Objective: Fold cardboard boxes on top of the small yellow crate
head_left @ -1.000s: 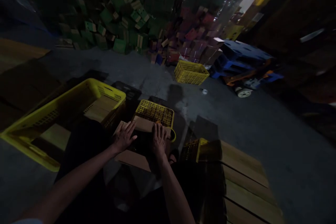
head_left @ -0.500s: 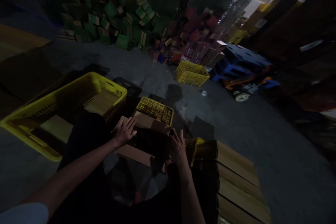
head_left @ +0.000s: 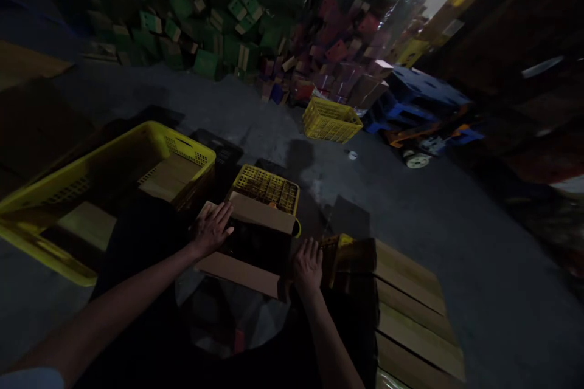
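Note:
An open cardboard box (head_left: 249,258) with brown flaps sits in front of me, resting against a small yellow crate (head_left: 267,187). My left hand (head_left: 213,228) lies flat with spread fingers on the box's left flap. My right hand (head_left: 308,264) rests open at the box's right side, fingers stretched forward on its edge. The inside of the box is dark and I cannot make out its contents.
A big yellow basket (head_left: 91,194) holding flat cardboard stands at left. Flat cardboard sheets (head_left: 410,316) lie stacked at right. Another yellow crate (head_left: 331,120), a blue pallet (head_left: 424,94) and a pallet jack (head_left: 422,149) sit farther off before heaps of green and red boxes (head_left: 219,24).
My right hand has moved from the far flap of the box to its right side. My left hand has stayed on the left flap.

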